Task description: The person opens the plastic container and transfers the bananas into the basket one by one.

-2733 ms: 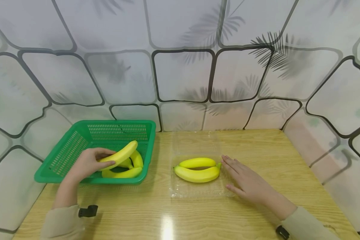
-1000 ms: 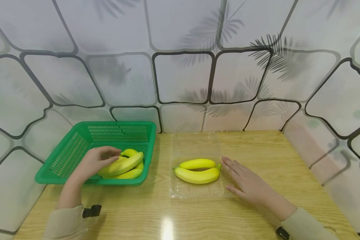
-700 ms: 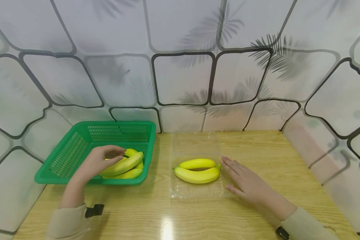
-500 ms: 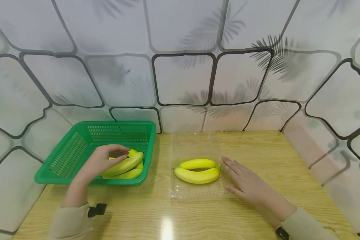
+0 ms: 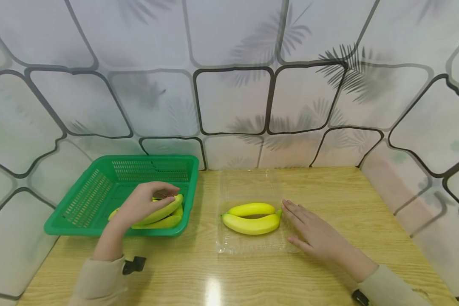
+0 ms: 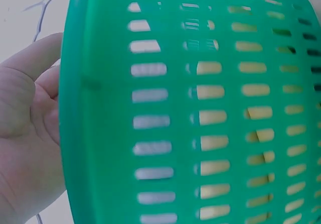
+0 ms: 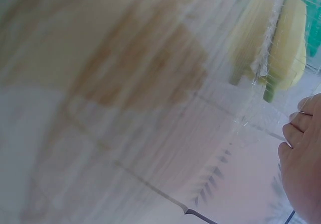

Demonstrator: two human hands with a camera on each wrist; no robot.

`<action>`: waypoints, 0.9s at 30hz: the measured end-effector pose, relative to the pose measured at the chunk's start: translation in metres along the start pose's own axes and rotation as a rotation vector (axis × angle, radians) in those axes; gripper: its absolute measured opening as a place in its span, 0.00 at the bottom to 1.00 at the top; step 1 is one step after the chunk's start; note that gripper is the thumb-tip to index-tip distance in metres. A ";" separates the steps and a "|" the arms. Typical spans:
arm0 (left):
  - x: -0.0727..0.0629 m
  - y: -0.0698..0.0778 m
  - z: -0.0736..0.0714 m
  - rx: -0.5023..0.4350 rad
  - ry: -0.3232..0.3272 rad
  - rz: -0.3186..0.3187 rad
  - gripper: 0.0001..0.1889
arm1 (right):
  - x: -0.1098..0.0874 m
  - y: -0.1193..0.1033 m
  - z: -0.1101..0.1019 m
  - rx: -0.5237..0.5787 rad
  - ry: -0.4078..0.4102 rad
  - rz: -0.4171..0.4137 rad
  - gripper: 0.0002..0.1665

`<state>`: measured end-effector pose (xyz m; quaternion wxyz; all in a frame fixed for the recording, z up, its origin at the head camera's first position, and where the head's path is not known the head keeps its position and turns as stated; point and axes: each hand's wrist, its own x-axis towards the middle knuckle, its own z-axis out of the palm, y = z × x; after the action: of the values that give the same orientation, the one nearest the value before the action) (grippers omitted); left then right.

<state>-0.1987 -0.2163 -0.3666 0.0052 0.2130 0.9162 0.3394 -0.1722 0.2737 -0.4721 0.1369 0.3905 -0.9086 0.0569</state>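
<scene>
Over the right part of a green plastic basket point(image 5: 194, 187), my left hand point(image 5: 143, 206) hovers with loosely curved fingers and holds nothing. Its thumb passes over a yellow banana point(image 5: 158, 215) that lies on several others; whether they touch is unclear. The hand hides part of the pile. In the left wrist view, the basket's slotted wall point(image 6: 105, 133) covers my fingertips. A clear plastic clamshell box point(image 5: 248, 245) lies unfolded, with a front banana point(image 5: 251, 225) and a back banana point(image 5: 251, 208) in it. My right hand point(image 5: 315, 236) is flat, fingertips at the box's right edge.
The wooden table point(image 5: 168, 272) carries the basket at left and the box in the middle. A patterned wall point(image 5: 233, 100) rises right behind them and on both sides. The box's thin lid point(image 5: 248, 182) lies toward the wall.
My left hand laid a banana down on the pile in the basket and let go. It then drifted right above the bananas, uncovering a yellow tip at left. The right hand stayed still.
</scene>
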 end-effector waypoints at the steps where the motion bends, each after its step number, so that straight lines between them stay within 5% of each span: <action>1: 0.001 0.001 0.001 -0.004 -0.004 0.003 0.13 | 0.000 0.000 0.000 0.001 -0.001 0.002 0.48; 27: 0.031 0.022 0.038 -0.072 -0.079 0.093 0.13 | 0.001 -0.001 -0.001 0.006 0.000 0.005 0.49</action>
<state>-0.2124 -0.1655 -0.3781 0.0335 0.2681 0.8916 0.3634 -0.1715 0.2727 -0.4711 0.1355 0.3889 -0.9093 0.0599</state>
